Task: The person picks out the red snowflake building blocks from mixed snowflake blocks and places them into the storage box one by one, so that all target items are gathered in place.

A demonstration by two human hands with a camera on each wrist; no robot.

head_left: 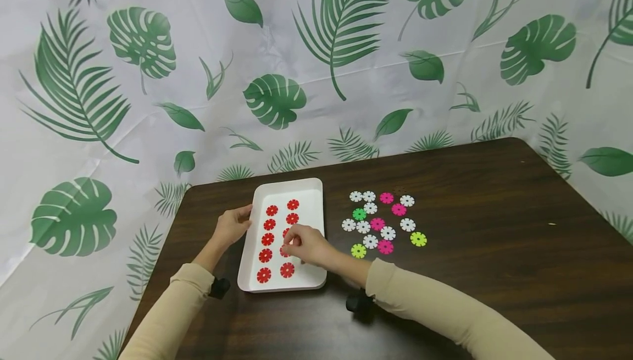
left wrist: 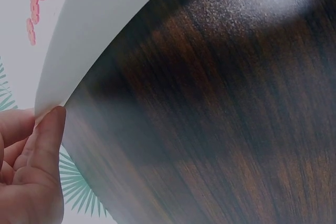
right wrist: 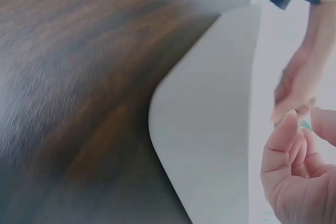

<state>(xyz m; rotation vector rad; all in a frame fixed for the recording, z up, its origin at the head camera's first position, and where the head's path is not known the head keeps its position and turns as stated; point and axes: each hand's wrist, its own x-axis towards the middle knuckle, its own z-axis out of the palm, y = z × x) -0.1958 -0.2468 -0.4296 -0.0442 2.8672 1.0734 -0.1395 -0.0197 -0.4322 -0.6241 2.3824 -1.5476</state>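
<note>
A white tray [head_left: 311,206] lies on the dark wooden table [head_left: 470,239] and holds two columns of red notched discs [head_left: 267,238]. My left hand [head_left: 232,227] grips the tray's left rim; in the left wrist view the thumb [left wrist: 50,129] touches the tray's edge [left wrist: 94,40]. My right hand [head_left: 303,244] hovers over the right column, with its curled fingers partly covering two discs. In the right wrist view nothing shows between the fingertips [right wrist: 286,129] above the tray [right wrist: 210,129].
Right of the tray lies a loose cluster of white [head_left: 388,233], pink [head_left: 385,247], green [head_left: 359,214] and yellow-green [head_left: 418,239] discs. A leaf-print curtain [head_left: 316,74] hangs behind the table and around its left side. The table's far right corner is rounded.
</note>
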